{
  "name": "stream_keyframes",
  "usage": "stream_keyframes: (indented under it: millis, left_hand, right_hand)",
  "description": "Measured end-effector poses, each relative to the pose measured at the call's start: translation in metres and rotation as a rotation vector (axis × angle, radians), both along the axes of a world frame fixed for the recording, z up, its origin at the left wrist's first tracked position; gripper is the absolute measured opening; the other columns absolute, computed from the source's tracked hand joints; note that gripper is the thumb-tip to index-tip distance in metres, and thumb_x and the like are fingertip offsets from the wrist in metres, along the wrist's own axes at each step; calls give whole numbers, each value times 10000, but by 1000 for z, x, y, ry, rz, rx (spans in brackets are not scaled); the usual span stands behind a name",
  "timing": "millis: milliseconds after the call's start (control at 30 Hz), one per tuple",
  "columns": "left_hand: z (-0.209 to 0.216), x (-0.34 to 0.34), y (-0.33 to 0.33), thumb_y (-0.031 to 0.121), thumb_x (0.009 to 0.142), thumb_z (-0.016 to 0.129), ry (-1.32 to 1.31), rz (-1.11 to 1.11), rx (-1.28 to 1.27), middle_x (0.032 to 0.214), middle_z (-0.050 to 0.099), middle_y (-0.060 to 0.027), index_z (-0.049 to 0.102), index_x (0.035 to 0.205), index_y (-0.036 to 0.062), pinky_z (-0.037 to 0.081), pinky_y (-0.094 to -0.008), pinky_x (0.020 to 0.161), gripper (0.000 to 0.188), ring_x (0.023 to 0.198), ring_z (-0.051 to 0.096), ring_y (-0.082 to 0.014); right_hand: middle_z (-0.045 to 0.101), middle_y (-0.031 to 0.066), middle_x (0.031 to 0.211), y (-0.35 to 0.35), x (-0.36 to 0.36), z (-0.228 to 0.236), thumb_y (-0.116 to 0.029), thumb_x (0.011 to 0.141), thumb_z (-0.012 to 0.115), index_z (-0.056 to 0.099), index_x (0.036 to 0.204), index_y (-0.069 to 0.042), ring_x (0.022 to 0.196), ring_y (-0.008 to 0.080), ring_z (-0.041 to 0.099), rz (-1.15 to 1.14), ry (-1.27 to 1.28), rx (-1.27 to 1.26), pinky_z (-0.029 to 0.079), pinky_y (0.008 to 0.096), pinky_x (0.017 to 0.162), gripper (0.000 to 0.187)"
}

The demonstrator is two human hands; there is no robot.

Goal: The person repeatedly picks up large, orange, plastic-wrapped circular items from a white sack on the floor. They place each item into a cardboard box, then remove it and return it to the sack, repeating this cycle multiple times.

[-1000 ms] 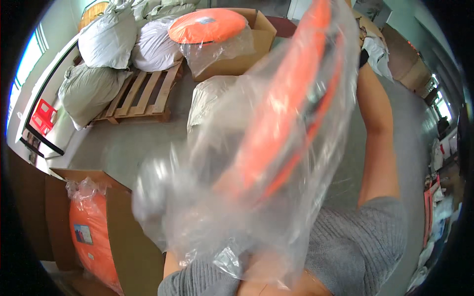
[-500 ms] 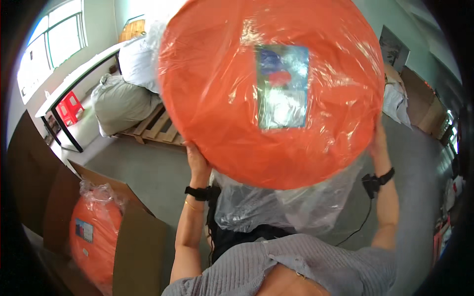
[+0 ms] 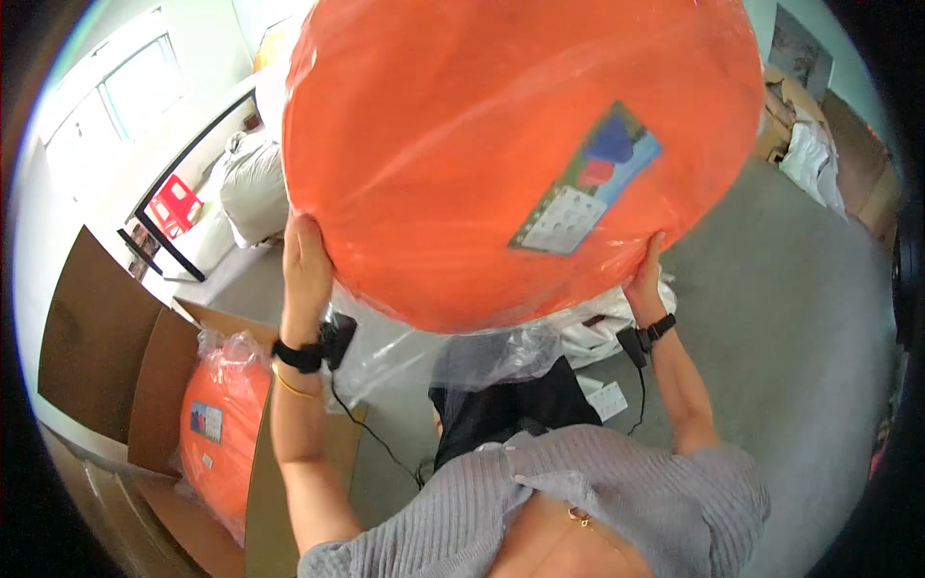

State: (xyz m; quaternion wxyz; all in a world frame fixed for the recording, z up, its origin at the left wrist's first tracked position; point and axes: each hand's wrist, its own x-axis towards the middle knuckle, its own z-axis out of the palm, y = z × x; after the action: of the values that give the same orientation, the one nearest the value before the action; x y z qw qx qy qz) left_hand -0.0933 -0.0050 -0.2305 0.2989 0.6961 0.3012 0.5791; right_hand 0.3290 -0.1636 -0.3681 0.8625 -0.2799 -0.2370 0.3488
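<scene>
A large, round, flat orange pack (image 3: 424, 144) in a clear plastic bag is held up before me. On its face is a card label (image 3: 585, 180), tilted, with a small picture on it. My left hand (image 3: 308, 265) grips the pack's lower left edge, thumb on the near face. At the lower right edge, my right hand (image 3: 646, 289) is closed on it too. The fingers behind the pack are hidden. Loose clear plastic (image 3: 385, 361) hangs below it. Each wrist wears a black strap with a small dark device and a cable.
An open cardboard box (image 3: 149, 385) at the lower left contains another orange pack (image 3: 231, 424) in clear plastic. Beyond are a stuffed pale sack (image 3: 255, 188), a red stool (image 3: 175, 205) and a black-legged table (image 3: 173, 252). Cartons and white wrapping (image 3: 812, 166) lie at the far right.
The orange pack has turned clockwise, so its label now slants. My right hand has come inward along the lower edge, and my left hand sits further left. The whole view has shifted.
</scene>
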Motion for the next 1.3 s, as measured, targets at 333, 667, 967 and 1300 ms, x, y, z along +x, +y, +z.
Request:
stream_keyframes:
  millis: [333,667,967,1300]
  left_hand:
    - [37,22,37,312,909,443,132,-163,-364,1053,567,-98,514,1109,-37,397,-263,851,409,953,516,-139]
    - [-41,121,57,149,904,404,103,-558,-799,1158,535,-76,477,1181,8,407,-294,902,319,1032,517,-170]
    - [-106,168,49,140,901,401,124,-517,-1098,1143,541,-73,479,1179,6,426,-283,873,318,1009,526,-164]
    - [-152,25,-44,129,897,399,321,-601,-1357,1127,549,-70,481,1177,4,446,-271,840,317,984,536,-157]
  right_hand:
    - [470,95,1239,-48,39,-52,-279,857,547,404,1237,-28,1081,225,491,262,75,-395,415,348,915,477]
    - [499,92,1200,-110,66,-29,-212,849,548,425,1209,-17,1048,215,516,385,22,-505,440,340,885,427]
    - [506,89,1189,-112,100,-31,-197,844,550,427,1202,-15,1041,210,521,298,-44,-513,446,338,878,420]
    - [513,86,1176,-129,95,-122,-181,839,553,430,1194,-14,1033,204,526,375,50,-595,452,336,870,412]
